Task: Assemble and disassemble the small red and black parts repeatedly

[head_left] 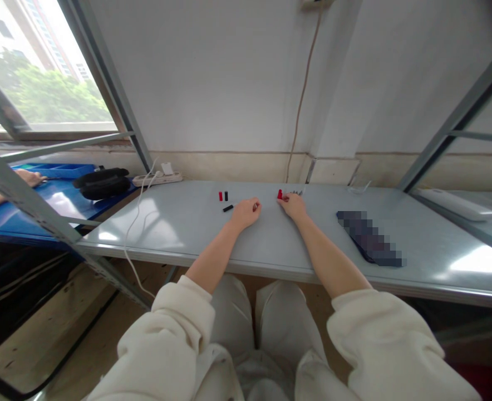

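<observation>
On the grey table [175,223], a small red cylinder [220,196] and a small black cylinder [226,196] stand side by side. Another black piece [228,208] lies on its side just left of my left hand [247,213]. The fingers of my left hand are curled closed; whatever they hold, if anything, is too small to name. At the back of the table my right hand [293,206] has its fingertips closed on a small red piece [280,194]. Several small dark pointed pieces [298,192] are just behind my right hand, partly hidden by it.
A dark pixelated item [369,239] lies at the right. A power strip [158,179] with a white cable is at the back left. Beyond the metal frame, another person's hand [29,177] rests near a blue tray [62,170] and a black case [102,184].
</observation>
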The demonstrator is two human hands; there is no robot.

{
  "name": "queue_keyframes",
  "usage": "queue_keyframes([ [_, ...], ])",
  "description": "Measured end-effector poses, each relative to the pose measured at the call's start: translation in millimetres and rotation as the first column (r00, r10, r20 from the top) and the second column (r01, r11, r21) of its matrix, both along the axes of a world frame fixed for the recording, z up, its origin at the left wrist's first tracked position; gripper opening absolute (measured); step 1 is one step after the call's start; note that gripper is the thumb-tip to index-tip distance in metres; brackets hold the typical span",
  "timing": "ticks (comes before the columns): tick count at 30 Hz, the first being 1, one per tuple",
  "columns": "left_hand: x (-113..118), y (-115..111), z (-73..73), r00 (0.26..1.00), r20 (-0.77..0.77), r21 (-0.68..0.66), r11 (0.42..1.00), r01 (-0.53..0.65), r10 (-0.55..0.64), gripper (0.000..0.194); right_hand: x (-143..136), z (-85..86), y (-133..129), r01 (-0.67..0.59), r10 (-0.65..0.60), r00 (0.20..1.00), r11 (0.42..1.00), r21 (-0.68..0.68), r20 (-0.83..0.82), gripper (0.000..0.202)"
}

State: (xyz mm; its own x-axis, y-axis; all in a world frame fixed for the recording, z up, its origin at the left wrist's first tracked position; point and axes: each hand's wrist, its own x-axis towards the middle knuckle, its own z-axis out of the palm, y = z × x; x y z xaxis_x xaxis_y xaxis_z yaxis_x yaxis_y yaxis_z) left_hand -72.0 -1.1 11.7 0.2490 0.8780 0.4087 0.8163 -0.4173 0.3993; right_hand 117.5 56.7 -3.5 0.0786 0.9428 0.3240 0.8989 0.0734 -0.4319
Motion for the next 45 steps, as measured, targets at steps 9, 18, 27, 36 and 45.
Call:
queue_keyframes([
  [9, -5, -1, 1.7, 0.989, -0.102, 0.047, 0.993, -0.105, 0.109, 0.021, 12, 3.6, 2, -0.013, 0.010, 0.999, 0.998, -0.059, -0.038, 0.014],
  [18, -15, -8, 7.5, 0.904, -0.162, 0.076, 0.919, -0.387, 0.395, 0.026, 12, 6.1, -2, 0.012, -0.012, 1.000, 0.998, -0.061, 0.002, 0.014],
  [27, -16, -12, 10.1, 0.866, -0.212, -0.010, 0.885, -0.466, 0.453, 0.037, 11, 7.4, -5, 0.037, -0.037, 0.999, 0.998, -0.046, 0.016, 0.020],
  [36, -22, -9, 9.6, 0.851, -0.241, -0.046, 0.871, -0.489, 0.466, 0.038, 10, 3.1, -3, 0.056, -0.055, 0.998, 0.998, -0.026, 0.036, 0.023],
  [45, -27, -6, 8.5, 0.842, -0.255, -0.056, 0.862, -0.504, 0.475, 0.036, 10, 2.7, -3, 0.041, -0.039, 0.996, 0.999, -0.023, 0.081, 0.025],
])
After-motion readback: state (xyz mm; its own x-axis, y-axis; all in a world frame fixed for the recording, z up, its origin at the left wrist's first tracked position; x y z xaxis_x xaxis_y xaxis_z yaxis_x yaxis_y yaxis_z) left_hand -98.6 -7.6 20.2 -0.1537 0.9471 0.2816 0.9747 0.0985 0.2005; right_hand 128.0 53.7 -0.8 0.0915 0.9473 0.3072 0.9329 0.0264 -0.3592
